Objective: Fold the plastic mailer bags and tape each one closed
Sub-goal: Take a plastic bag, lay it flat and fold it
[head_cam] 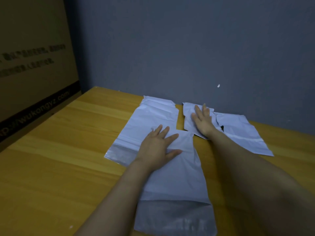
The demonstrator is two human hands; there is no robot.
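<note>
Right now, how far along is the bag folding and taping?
Early on. Nothing looks taped; no tape shows. The left hand presses the near mailer bag, the right hand a smaller bag by the wall, perhaps already folded. The left bag and right bag lie spread out, still to do.

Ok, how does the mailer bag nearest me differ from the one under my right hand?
The nearest mailer bag looks longer, runs towards you and shows a greyer flap at its near end; the far mailer bag looks shorter, by the wall. Your left hand rests flat on the nearest, your right hand on the far one. Both are white plastic on the wooden table.
</note>
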